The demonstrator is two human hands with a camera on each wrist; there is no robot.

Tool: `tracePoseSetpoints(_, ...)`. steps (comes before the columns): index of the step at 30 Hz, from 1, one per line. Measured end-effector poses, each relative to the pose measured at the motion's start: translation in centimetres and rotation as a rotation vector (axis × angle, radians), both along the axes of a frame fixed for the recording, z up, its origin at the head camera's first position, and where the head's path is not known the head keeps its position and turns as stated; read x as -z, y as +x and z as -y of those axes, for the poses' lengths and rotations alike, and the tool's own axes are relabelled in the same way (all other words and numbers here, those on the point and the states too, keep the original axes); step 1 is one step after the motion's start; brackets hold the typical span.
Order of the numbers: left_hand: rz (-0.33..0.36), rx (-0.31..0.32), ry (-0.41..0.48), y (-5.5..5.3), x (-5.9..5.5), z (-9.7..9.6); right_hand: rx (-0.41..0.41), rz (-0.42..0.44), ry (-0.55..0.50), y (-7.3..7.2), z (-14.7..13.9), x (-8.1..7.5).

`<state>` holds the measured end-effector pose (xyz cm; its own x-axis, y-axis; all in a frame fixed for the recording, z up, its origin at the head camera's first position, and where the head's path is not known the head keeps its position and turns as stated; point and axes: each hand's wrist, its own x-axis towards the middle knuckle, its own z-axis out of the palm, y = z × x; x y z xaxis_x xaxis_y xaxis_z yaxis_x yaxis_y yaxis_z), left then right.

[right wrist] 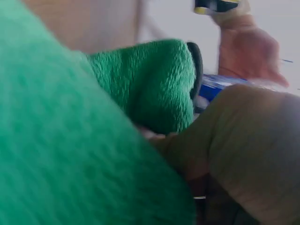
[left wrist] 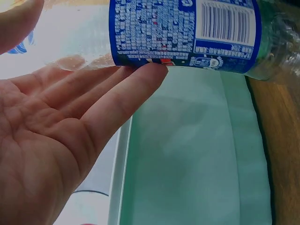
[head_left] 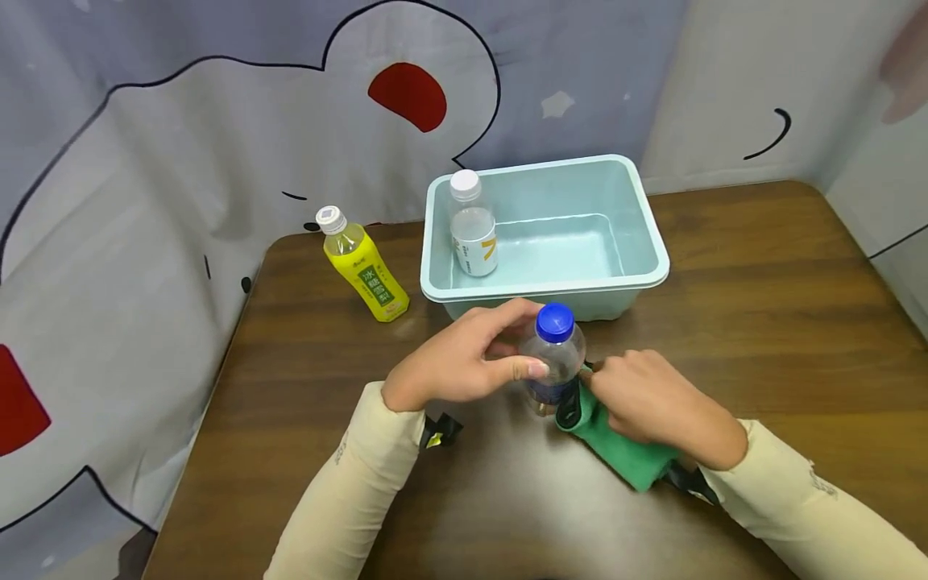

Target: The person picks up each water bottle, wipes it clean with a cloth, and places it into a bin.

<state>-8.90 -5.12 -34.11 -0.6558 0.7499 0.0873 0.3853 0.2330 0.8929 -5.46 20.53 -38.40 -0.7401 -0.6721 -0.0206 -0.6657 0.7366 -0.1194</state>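
Note:
A clear plastic bottle (head_left: 568, 351) with a blue cap (head_left: 555, 322) stands upright before the basin in the head view. My left hand (head_left: 464, 354) holds it between thumb and fingers, just below the cap. The left wrist view shows its blue label (left wrist: 154, 33) with a barcode, and the fingers (left wrist: 126, 101) lying along its side. On the right, my right hand (head_left: 663, 403) grips a green cloth (head_left: 623, 451) with black trim, whose front end is up against the bottle's lower side. Folds of fuzzy cloth (right wrist: 70, 140) fill much of the right wrist view.
Behind the hands sits a pale green plastic basin (head_left: 544, 287), with a white-capped clear bottle (head_left: 474, 242) inside at its left end. A yellow-labelled drink bottle (head_left: 370, 274) stands left of the basin. The brown wooden table (head_left: 761, 306) meets a patterned curtain (head_left: 217, 145) at the back and left.

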Motion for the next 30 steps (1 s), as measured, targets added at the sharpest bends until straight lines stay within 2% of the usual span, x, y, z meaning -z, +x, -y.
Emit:
tracePoseSetpoints(2, -0.003, 0.018, 0.0, 0.0, 0.1, 0.0, 0.006, 0.028, -0.052, 0.3, -0.6, -0.9)
tracePoseSetpoints(4, -0.022, 0.027, -0.005, -0.1, 0.3, 0.0, 0.006, 0.005, -0.13, 0.5, -1.4, -2.1)
tracePoseSetpoints(9, -0.033, -0.011, -0.002, -0.2, 0.4, 0.3, -0.001, -0.203, -0.389, 0.5, -2.5, -5.4)
tracePoseSetpoints(12, -0.003, -0.026, 0.025, -0.3, 0.6, 0.4, -0.034, -0.302, -0.523, 0.3, -2.2, -6.8)
tracePoseSetpoints(15, 0.065, -0.044, 0.062, -0.3, 0.7, 0.4, -0.091, -0.335, -0.614, 0.0, -1.5, -7.4)
tracePoseSetpoints(17, 0.094, -0.055, 0.076, -0.3, 0.6, 0.5, -0.121, -0.343, -0.636, -0.3, -1.1, -7.5)
tracePoseSetpoints(19, 0.093, -0.062, 0.07, -0.2, 0.4, 0.5, -0.136, -0.344, -0.636, -0.5, -0.8, -7.5)
tracePoseSetpoints(24, 0.003, -0.077, 0.022, 0.3, -0.2, 0.3, -0.112, -0.339, -0.565, -0.6, -0.5, -7.2)
tracePoseSetpoints(30, -0.066, -0.121, 0.026, 0.8, -0.4, -0.1, -0.091, -0.374, -0.485, 0.0, -0.2, -7.1)
